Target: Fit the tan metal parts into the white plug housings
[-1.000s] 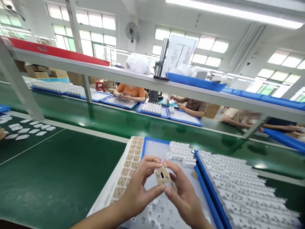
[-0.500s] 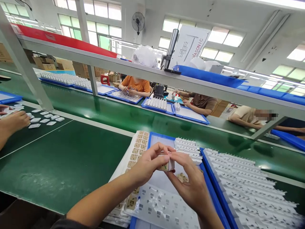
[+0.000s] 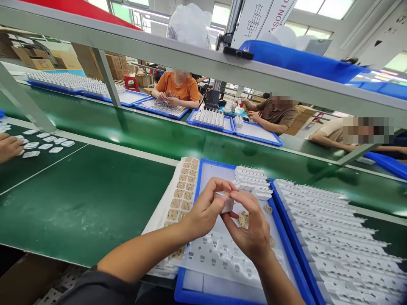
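My left hand [image 3: 205, 212] and my right hand [image 3: 252, 222] meet above a blue-rimmed tray [image 3: 187, 277], both closed on a small white plastic housing [image 3: 228, 205]. My left thumb presses along its near side, while the right fingertips grip its far and right edges. Fingers hide part of it. Beneath the right hand, several loose beige stickers [image 3: 243, 219] lie in the tray. To the left hand's left is a sheet of rounded beige stickers [image 3: 179, 194]. A translucent sheet with cut-outs [image 3: 222, 258] covers the tray's nearer part. White housings [image 3: 252, 180] stand in rows at the tray's far right corner.
Another blue tray [image 3: 313, 292] on the right is filled with rows of white parts [image 3: 337, 228]. At far left, a co-worker's hand [image 3: 9, 147] is beside flat white pieces [image 3: 46, 146]. A metal shelf [image 3: 178, 53] crosses ahead; several people sit beyond the green bench [image 3: 79, 203].
The view has tilted downward. The housing has turned in my hands, so its beige-and-green face shows less and a white side shows more. The co-worker's hand at left has shifted.
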`<state>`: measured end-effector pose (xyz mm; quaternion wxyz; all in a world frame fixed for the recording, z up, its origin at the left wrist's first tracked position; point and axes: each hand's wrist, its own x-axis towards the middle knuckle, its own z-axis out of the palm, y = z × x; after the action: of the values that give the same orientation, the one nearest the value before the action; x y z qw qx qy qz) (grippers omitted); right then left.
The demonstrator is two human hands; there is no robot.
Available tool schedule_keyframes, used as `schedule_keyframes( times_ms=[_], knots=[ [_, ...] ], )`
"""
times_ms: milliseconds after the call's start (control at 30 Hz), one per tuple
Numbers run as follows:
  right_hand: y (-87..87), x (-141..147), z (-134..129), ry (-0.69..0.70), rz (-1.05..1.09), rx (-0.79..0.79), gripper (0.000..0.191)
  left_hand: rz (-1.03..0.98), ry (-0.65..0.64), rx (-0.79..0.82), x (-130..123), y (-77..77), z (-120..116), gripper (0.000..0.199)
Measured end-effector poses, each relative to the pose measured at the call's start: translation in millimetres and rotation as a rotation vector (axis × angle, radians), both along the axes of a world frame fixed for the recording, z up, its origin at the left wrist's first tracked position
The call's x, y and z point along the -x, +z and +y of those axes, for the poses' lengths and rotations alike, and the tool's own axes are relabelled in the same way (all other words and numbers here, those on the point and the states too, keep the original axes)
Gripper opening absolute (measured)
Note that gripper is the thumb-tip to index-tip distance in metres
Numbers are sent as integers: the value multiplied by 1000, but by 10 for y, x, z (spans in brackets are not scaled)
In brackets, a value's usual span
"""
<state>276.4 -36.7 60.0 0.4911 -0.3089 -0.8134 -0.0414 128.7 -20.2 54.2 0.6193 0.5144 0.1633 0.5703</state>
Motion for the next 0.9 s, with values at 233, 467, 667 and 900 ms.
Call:
schedule_keyframes(
  times_ms=[233,467,667,900],
  knots=[
    [-90,-5,49,-19,0,18,52,-105,-36,217,-89,-47,40,11],
    [-159,0,135,-52,20,7,45,-119,-11,239,-106,-83,121,18],
    [-184,-1,136,-60,37,-10,44,-85,0,253,-110,-61,91,20],
    [-199,-2,161,-59,31,-12,42,-163,-30,264,-117,-106,159,21]
  ],
)
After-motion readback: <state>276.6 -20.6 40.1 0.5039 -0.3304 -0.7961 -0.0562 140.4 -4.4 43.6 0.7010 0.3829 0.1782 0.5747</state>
